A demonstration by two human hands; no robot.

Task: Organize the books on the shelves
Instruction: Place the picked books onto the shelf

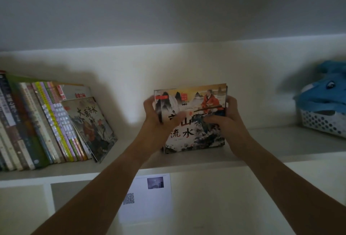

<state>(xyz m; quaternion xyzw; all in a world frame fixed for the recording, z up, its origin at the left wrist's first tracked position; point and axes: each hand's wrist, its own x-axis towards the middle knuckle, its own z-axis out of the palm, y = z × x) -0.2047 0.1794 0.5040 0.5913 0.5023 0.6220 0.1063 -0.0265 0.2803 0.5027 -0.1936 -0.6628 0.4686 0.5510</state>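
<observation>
hands frame a small stack of picture books (192,120) standing cover-out on the white shelf (280,141): the left hand (159,115) grips its left edge, the right hand (222,117) its right, fingers curled round the stack, probably squaring it before it joins the leaning row of books (46,124) well to the left. a blue plush shark (324,92) sits in a perforated white basket (322,122) far right. dim light; white back wall, a printed sheet (148,195) below.

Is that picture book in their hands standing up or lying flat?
Standing up: the picture book rests its bottom edge on the shelf, cover facing out.
</observation>
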